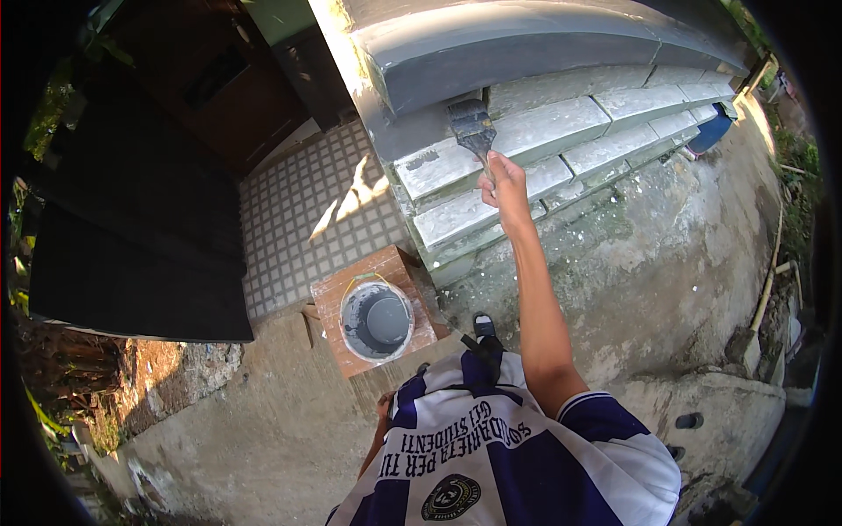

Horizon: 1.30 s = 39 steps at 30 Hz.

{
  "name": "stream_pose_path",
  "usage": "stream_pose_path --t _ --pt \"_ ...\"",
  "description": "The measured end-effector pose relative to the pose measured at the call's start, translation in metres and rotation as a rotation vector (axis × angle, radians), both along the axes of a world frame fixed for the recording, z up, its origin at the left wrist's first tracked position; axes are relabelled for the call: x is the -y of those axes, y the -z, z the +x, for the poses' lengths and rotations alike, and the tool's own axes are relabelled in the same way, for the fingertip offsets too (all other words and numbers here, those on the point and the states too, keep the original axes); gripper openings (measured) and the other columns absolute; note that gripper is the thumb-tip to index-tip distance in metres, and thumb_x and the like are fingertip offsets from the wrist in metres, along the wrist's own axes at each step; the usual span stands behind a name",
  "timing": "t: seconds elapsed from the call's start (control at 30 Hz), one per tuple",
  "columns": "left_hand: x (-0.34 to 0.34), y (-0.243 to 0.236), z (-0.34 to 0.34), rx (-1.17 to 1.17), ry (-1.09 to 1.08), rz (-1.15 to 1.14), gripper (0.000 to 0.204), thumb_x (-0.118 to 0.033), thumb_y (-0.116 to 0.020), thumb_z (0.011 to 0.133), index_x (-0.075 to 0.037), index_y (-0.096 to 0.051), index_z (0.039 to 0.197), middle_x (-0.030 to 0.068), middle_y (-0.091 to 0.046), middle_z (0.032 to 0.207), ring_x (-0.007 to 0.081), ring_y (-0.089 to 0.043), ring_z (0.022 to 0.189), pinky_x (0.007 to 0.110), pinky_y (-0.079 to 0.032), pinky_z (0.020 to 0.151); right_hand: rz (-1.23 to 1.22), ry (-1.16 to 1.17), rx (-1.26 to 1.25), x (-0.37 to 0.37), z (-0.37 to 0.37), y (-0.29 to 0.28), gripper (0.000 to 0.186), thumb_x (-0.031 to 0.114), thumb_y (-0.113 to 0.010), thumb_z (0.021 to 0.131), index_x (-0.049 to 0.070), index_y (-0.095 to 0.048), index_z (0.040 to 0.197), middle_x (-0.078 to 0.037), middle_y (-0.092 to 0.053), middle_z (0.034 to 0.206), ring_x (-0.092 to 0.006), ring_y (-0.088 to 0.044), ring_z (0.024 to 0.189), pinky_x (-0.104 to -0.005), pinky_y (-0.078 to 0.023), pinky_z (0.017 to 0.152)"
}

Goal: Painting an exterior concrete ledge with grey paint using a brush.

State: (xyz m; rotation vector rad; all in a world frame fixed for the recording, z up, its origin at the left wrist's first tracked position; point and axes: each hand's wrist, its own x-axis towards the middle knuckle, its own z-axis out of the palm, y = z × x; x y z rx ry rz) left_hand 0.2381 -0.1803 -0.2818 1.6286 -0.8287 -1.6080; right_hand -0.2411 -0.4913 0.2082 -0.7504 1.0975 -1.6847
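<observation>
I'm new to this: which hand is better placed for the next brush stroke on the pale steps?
Probably the right hand: it grips the brush, held out over the pale steps. The left hand is low beside the shirt, nearer the bucket.

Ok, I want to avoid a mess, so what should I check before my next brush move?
1. Brush gripped: ok, its handle is in the right hand.
2. Bristles touching the surface behind: cannot tell.
3. Bucket upright on the brown box: ok.
4. Grey paint available: ok, visible inside.
5. Upper pale ledge fully grey: not ok, mostly pale.
6. Left hand empty: cannot tell, partly hidden.
</observation>
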Motion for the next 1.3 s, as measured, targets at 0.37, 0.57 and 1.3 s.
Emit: stream_pose_path --t 0.37,0.57,1.3 --pt "-0.021 -0.033 -0.001 -0.208 -0.100 0.063 0.012 -0.009 -0.054 0.086 -0.002 -0.063 0.086 0.0028 -0.064 0.082 0.0117 -0.059 0.076 0.025 -0.047 0.070 0.356 -0.080 -0.134 -0.003 -0.043 0.008 0.025 0.020 -0.044 0.091 -0.003 -0.053 0.093 -0.006 -0.049 0.063 -0.0061 -0.033 0.038 -0.0225 -0.021 0.035" --pt "0.015 -0.092 -0.024 -0.033 -0.131 0.102 0.011 -0.007 -0.056 0.082 0.000 -0.063 0.086 0.0036 -0.063 0.080 0.0121 -0.058 0.076 0.024 -0.046 0.071 0.426 -0.113 -0.440 -0.003 -0.046 -0.068 0.022 0.006 -0.036 0.084 -0.010 -0.044 0.095 -0.013 -0.050 0.072 -0.0207 -0.059 0.052 -0.0263 -0.040 0.037" --pt "0.018 -0.082 -0.004 0.032 -0.081 0.101 0.012 -0.010 -0.058 0.080 -0.002 -0.064 0.087 0.0055 -0.065 0.086 0.0162 -0.060 0.081 0.027 -0.046 0.076 0.488 -0.200 -0.443 0.013 -0.058 -0.086 0.007 0.004 -0.038 0.080 -0.001 -0.041 0.083 -0.008 -0.045 0.070 -0.0089 -0.039 0.046 -0.0211 -0.022 0.033"
